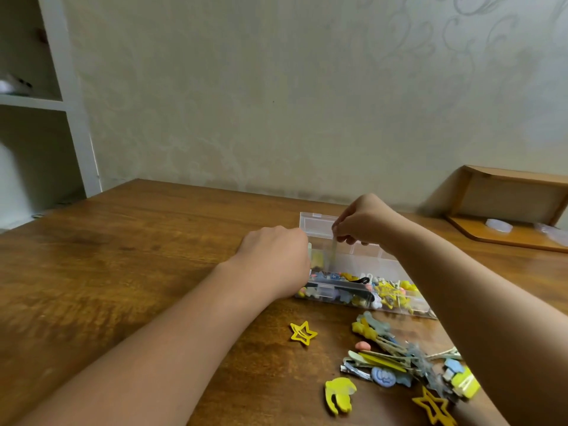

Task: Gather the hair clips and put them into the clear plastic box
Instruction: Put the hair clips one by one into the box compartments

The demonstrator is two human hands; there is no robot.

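I see the right hand [365,222] pinching a pale clip [334,250] over the clear box [396,265], left hand [273,256] bracing its end, those fingers hidden.

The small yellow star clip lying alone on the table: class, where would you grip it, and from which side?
Probably pinch the star clip across two opposite points, coming straight down from above. It lies flat on the table, apart from the pile, with bare wood all round.

Your right hand [362,222] pinches a pale clip [333,250] above the clear plastic box [368,265]; your left hand [273,256] rests against the box's left end.
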